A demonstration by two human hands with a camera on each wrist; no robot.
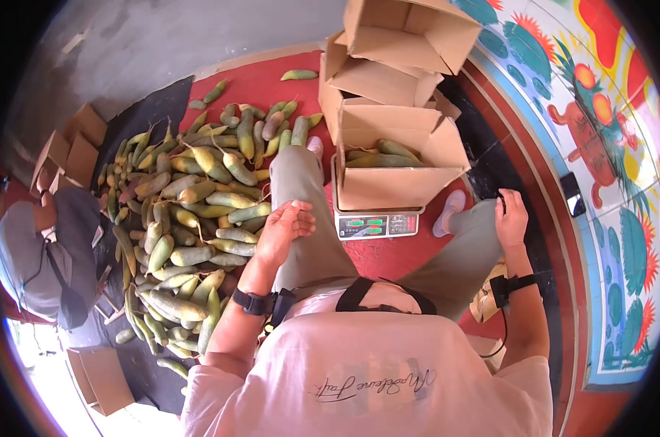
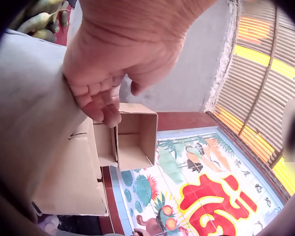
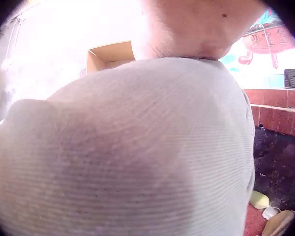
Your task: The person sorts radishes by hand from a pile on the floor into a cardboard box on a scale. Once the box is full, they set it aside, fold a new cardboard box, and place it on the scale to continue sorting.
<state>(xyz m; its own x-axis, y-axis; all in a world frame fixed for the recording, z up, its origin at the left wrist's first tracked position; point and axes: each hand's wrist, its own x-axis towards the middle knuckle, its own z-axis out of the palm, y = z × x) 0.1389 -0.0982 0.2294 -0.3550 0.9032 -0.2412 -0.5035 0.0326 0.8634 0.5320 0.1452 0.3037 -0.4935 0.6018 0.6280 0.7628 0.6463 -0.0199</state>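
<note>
My left hand (image 1: 290,226) is over my left thigh, beside the radish pile, its fingers loosely curled and nothing in them. The same loose fingers show in the left wrist view, where the hand (image 2: 123,54) overlaps cardboard boxes. My right hand (image 1: 512,215) rests on my right knee, also holding nothing; in the right wrist view part of it (image 3: 191,29) sits on the trouser leg (image 3: 137,137). Between my legs a cardboard box (image 1: 377,191) with several green radishes (image 1: 392,151) in it stands on a digital scale (image 1: 377,225) with lit displays.
A large heap of long green radishes (image 1: 191,255) covers the floor to my left. Stacked boxes (image 1: 410,36) stand behind the scale. Another person (image 1: 42,255) sits at far left near an open carton (image 1: 68,156). A painted tile wall (image 1: 599,146) runs along the right.
</note>
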